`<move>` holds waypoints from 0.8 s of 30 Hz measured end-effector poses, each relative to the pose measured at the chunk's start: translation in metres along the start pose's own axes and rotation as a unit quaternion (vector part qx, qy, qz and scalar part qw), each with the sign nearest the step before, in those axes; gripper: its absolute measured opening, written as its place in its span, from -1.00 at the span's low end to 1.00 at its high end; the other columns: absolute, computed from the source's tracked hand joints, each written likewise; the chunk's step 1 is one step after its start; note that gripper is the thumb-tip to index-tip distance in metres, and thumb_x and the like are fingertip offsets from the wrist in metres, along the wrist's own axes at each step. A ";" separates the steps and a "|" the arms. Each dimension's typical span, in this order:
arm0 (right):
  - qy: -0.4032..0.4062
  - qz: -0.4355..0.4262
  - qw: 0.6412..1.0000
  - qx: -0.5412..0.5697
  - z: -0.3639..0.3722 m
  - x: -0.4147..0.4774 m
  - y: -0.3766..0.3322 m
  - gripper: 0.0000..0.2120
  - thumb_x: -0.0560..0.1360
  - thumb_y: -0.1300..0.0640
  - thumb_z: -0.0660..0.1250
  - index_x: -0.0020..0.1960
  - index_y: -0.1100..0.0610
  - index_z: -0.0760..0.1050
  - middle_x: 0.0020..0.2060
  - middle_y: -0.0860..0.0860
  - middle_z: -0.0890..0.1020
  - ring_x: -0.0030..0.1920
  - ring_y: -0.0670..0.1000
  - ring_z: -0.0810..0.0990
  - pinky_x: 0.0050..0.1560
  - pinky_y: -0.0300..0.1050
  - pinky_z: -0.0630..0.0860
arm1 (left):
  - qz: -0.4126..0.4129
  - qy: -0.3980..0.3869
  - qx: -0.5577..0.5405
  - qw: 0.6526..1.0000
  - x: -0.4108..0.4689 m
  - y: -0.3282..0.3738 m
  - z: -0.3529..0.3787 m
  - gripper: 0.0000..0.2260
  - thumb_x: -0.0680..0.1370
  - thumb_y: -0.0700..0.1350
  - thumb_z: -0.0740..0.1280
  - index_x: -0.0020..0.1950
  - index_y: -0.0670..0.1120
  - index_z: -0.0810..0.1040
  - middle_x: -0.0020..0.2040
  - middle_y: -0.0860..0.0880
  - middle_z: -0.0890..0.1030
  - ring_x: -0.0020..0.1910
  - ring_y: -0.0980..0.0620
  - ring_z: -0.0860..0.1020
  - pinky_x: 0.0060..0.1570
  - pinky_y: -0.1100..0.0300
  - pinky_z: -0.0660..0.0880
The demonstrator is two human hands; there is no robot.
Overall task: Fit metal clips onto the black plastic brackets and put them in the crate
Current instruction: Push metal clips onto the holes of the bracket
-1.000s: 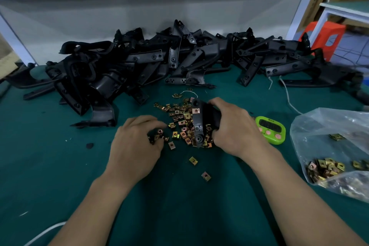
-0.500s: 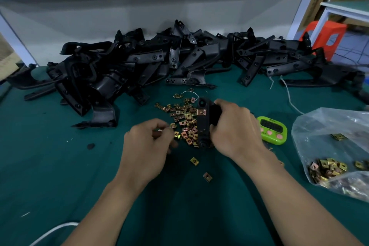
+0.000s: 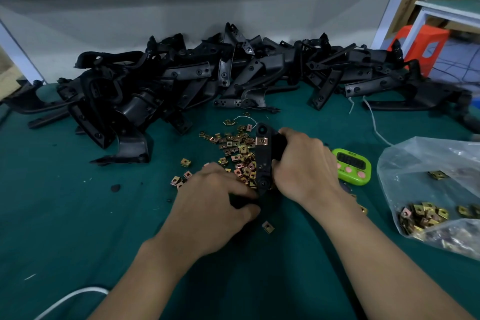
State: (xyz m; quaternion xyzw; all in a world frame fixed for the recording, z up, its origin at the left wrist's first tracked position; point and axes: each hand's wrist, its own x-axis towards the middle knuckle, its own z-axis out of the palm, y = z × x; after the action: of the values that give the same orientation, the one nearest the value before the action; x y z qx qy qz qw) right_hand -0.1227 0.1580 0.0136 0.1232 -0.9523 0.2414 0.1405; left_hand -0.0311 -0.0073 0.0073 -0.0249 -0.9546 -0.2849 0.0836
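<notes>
My right hand (image 3: 304, 166) grips a black plastic bracket (image 3: 262, 156) and holds it upright over the green mat. One copper-coloured metal clip (image 3: 261, 141) sits on the bracket near its top. My left hand (image 3: 213, 202) is at the bracket's lower end, thumb and fingers pinched together on a small clip that they mostly hide. Loose metal clips (image 3: 233, 148) lie scattered just behind and left of the bracket. No crate is in view.
A big heap of black brackets (image 3: 181, 78) fills the back of the table. A green timer (image 3: 352, 166) lies right of my right hand, and further right is a clear bag (image 3: 428, 189) of clips. A single clip (image 3: 267, 227) lies near my left hand.
My left hand lifted a clip out of the pile and has moved right to the bracket's lower end. My right hand has raised the bracket slightly and turned it more upright.
</notes>
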 end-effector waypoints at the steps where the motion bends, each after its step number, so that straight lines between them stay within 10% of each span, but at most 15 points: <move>1: -0.003 0.000 1.000 0.000 0.000 0.000 0.000 -0.82 0.38 0.09 0.37 -0.04 -0.04 0.46 -0.43 -0.14 0.37 -0.42 0.07 0.32 -0.30 -0.07 0.27 | 0.005 -0.021 -0.004 1.000 0.002 0.000 0.002 -0.84 0.39 0.16 0.53 -0.05 0.25 0.73 -0.13 0.26 0.60 0.05 0.24 0.39 0.11 0.20 0.41; 8: -0.010 -0.004 1.000 0.003 0.000 0.000 0.000 -0.83 0.39 0.09 0.35 -0.03 -0.05 0.45 -0.41 -0.14 0.39 -0.36 0.12 0.36 -0.28 -0.06 0.28 | -0.090 0.075 -0.128 0.985 0.002 -0.002 0.007 -0.89 0.41 0.03 0.57 -0.21 0.22 0.68 -0.32 0.22 0.65 -0.28 0.26 0.57 -0.27 0.33 0.47; 16: -0.019 -0.032 0.999 0.013 -0.001 0.000 -0.001 -0.86 0.42 0.05 0.34 -0.04 -0.04 0.43 -0.40 -0.10 0.42 -0.31 0.18 0.37 -0.23 -0.04 0.29 | -0.174 0.031 -0.580 0.796 0.007 0.000 -0.001 -0.82 0.33 -0.20 0.51 -0.08 -0.13 0.77 -0.17 -0.18 0.72 -0.22 0.02 0.68 -0.21 0.27 0.61; 24: -0.064 -0.061 0.996 0.020 -0.005 -0.001 -0.003 -0.86 0.42 0.05 0.36 -0.06 -0.05 0.44 -0.32 -0.08 0.53 -0.24 0.21 0.51 -0.24 -0.03 0.33 | -0.150 0.000 -0.576 0.804 0.006 -0.001 -0.005 -0.70 0.27 -0.07 0.58 -0.03 -0.11 0.77 -0.23 -0.14 0.70 -0.27 0.06 0.66 -0.25 0.29 0.59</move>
State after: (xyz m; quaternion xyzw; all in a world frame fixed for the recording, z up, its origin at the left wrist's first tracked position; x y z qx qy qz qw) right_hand -0.1196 0.1584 0.0191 0.1987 -0.9449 0.2435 0.0910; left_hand -0.0359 -0.0107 0.0123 0.0754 -0.6072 -0.7909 0.0098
